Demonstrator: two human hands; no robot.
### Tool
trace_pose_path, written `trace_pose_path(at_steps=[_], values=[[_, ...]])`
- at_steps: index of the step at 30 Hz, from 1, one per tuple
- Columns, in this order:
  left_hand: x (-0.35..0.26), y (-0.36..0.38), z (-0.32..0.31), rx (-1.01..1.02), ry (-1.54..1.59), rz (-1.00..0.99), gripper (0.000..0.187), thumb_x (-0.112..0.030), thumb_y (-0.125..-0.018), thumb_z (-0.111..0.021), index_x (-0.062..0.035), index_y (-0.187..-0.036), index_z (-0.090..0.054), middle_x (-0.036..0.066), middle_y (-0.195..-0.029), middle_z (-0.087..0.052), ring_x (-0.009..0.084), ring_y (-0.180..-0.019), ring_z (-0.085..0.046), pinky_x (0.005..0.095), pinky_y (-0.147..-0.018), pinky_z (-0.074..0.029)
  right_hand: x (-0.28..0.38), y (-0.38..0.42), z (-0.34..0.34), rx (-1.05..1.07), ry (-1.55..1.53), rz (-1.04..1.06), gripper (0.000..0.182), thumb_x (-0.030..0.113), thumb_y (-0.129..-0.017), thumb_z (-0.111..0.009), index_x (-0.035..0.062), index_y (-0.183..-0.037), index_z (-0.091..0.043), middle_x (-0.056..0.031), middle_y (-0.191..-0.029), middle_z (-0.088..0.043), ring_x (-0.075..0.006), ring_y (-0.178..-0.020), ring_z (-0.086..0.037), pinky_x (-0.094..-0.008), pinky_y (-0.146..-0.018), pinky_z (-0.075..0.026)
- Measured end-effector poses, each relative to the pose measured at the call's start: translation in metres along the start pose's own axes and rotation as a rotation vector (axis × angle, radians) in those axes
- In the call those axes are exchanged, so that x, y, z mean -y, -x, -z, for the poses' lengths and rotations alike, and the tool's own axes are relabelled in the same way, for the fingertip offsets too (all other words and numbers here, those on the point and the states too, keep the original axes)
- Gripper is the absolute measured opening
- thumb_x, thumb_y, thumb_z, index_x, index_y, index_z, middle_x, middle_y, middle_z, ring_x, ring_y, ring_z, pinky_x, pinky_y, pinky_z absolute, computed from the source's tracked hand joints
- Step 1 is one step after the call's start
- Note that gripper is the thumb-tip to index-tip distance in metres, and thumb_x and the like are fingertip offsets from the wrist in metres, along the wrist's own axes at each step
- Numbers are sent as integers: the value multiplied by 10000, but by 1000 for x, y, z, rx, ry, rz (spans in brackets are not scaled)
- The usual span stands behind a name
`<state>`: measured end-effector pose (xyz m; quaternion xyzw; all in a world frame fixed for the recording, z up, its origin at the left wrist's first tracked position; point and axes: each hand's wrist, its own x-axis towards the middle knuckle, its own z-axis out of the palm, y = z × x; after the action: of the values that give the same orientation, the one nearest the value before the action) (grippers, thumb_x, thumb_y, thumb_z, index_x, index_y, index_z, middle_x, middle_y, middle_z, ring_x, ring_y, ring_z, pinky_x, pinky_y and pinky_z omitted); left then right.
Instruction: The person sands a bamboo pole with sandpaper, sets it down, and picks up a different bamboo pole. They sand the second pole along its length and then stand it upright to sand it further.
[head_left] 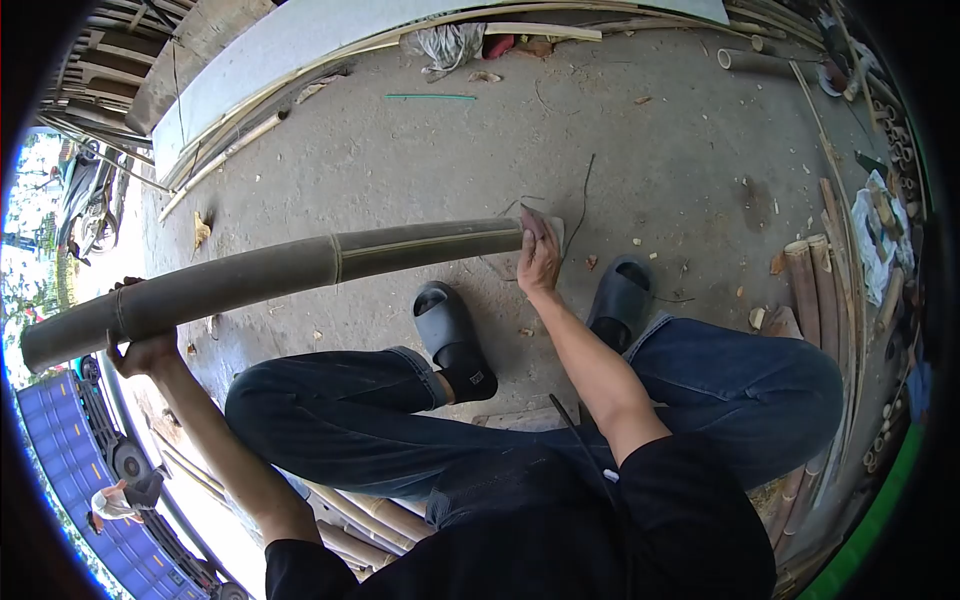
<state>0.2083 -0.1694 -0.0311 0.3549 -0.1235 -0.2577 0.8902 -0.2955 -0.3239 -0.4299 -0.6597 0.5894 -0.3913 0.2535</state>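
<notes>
A thick, dark, slightly bent bamboo pole [250, 280] lies across the view above my knees, with a pale ring at a joint near its middle. My left hand [148, 352] wraps round its thick left end from below, fingertips showing over the top edge. At the narrower right end, my right hand [541, 262] is closed against the pole's tip. A reddish-brown flat piece [537, 221] shows by those fingers; I cannot make out what it is. Under it, a pale flat block [556, 238] is partly hidden on the floor.
Cut bamboo lengths [805, 290] stand to the right, with long strips beside them. A green strip [430, 97] and a crumpled plastic bag [445, 45] lie ahead. Bamboo pieces [360, 530] lie at my left side. Outside, a person [125, 498] is near a blue truck [60, 420].
</notes>
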Motion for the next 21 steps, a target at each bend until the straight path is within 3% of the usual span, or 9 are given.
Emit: trace_pose_path(at_steps=[1,3,5,7,11,13,15,17,21], values=[[2,3,-2,163,12,27,898,-325,-590,-663,98,-1371,-532,281,-1298,-605,427,-1262,-572,511,-1169,-410,1,-3,3,0,2,1,448,314,-1123,-362,81,-1378,-647,-208,-1376,-643,-455,-1308,-556,-498,-1140,-422],[6,12,-15,202,-74,-5,873,-344,-600,-677,91,-1344,-535,261,-1258,-603,412,-1239,-567,500,-1173,-397,11,-6,11,93,-130,40,409,302,-1103,-395,114,-1344,-666,-184,-1295,-691,-432,-1220,-611,-514,-1121,-444],[12,21,-27,378,238,150,858,-371,-607,-713,85,-1312,-540,244,-1239,-599,400,-1216,-572,492,-1167,-398,55,-11,-3,41,-95,158,393,294,-1091,-422,110,-1336,-668,-172,-1222,-717,-421,-1153,-643,-502,-1084,-467],[8,14,-25,343,125,34,860,-404,-613,-744,81,-1293,-540,230,-1218,-597,383,-1198,-575,489,-1155,-405,80,-12,-11,80,-312,331,379,289,-1083,-434,111,-1298,-692,-156,-1183,-727,-397,-1131,-657,-484,-1048,-483],[9,4,-18,513,215,78,870,-486,-695,-733,86,-1321,-540,235,-1276,-605,383,-1204,-586,507,-1146,-411,15,-7,8,29,-158,147,379,292,-1079,-452,88,-1250,-721,-151,-1130,-735,-368,-1089,-672,-463,-997,-501],[-1,-7,-7,438,-84,-142,884,-544,-753,-693,87,-1352,-537,259,-1347,-594,395,-1247,-578,518,-1147,-410,-10,-8,18,96,-142,108,394,325,-1065,-481,83,-1276,-709,-157,-1136,-732,-373,-1096,-666,-470,-1013,-488],[-7,-1,-7,479,-39,-24,896,-601,-820,-641,86,-1384,-526,271,-1354,-606,415,-1260,-584,538,-1139,-423,-10,7,21,167,-114,35,419,359,-1051,-510,79,-1301,-698,-163,-1142,-729,-377,-1103,-660,-477,-1029,-475],[-3,9,-18,64,-358,-337,898,-592,-842,-701,85,-1403,-519,280,-1320,-623,449,-1239,-605,572,-1147,-421,41,1,15,196,-224,284,561,452,-985,-591,103,-1425,-607,-173,-1267,-677,-378,-1201,-610,-499,-1092,-422],[-4,11,-29,-32,-557,-277,808,-532,-883,-679,101,-1366,-537,253,-1277,-651,392,-1215,-629,528,-1128,-451,83,16,25,203,-268,455,746,445,-878,-719,123,-1515,-503,-179,-1367,-601,-372,-1283,-546,-510,-1134,-378]])
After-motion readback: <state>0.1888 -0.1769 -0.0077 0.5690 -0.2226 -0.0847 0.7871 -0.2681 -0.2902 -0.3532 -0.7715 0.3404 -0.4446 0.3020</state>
